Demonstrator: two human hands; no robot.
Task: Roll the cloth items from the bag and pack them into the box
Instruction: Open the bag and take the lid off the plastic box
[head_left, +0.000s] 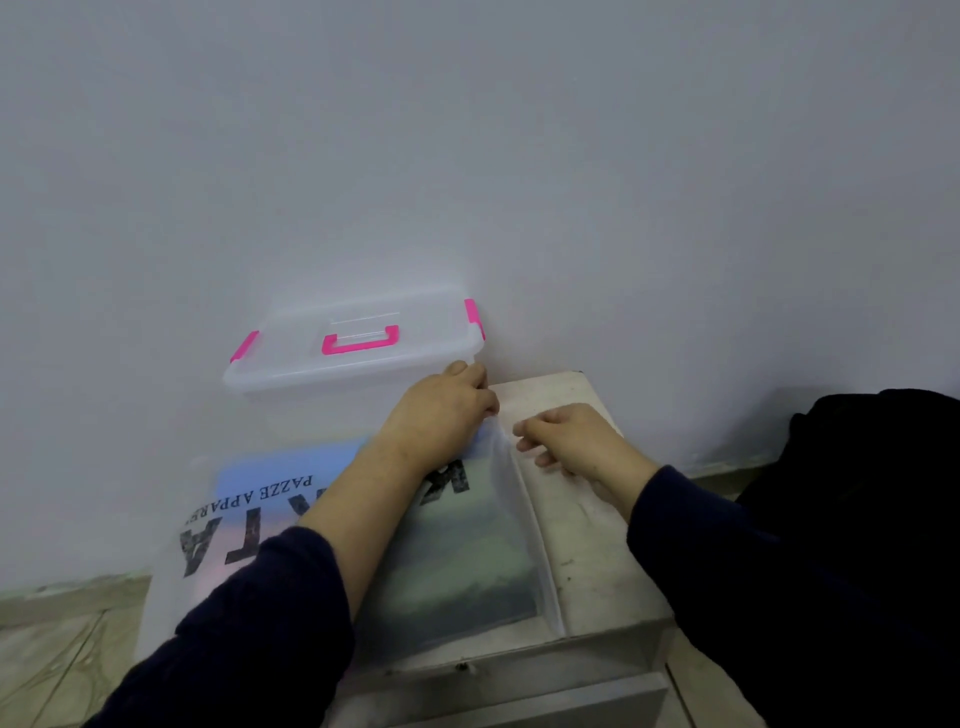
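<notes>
A translucent printed bag (415, 545) lies flat on the tabletop (587, 525), overhanging its left edge, long axis running left-right. Behind it, against the wall, stands the lidded box (358, 343). The left hand (441, 410) pinches the bag's right edge; the right hand (566, 436) hangs loosely curled just beside, over bare tabletop.

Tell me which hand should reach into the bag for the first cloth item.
Probably the right hand. It hovers at the bag's open edge with loosely curled fingers that seem to hold nothing. The left hand already pinches that edge at the top corner and can keep it open.
</notes>
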